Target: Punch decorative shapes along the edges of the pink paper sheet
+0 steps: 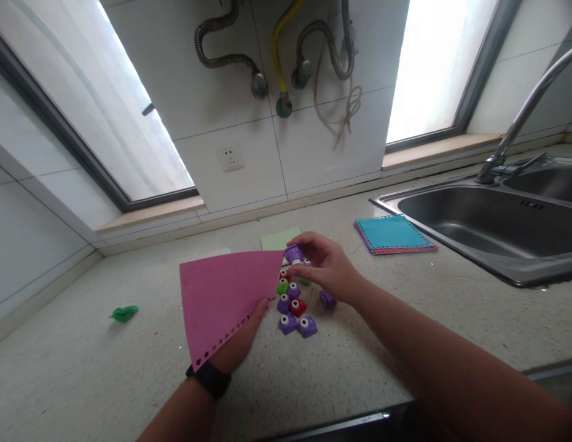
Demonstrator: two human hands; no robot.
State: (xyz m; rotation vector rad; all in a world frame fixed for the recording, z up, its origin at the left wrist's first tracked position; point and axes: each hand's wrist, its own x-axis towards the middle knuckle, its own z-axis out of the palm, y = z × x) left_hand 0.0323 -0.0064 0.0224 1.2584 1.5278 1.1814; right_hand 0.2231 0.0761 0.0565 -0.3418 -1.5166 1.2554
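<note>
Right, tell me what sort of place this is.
Probably a home kitchen: a steel sink and tap set in the counter, hoses on the tiled wall. The left hand holds pink paper, the right hand a purple punch.

A pink sheet [221, 294] is edged by a row of star-shaped holes. A purple punch [293, 253] is seen above small punches [295, 307] coloured purple, red and green. Towards the right edge of the speckled beige worktop [105, 368], a teal sheet [391, 232] is bordered with dots.

Forearms forward; left hand [242, 341], right hand [325, 267] pinched.
</note>
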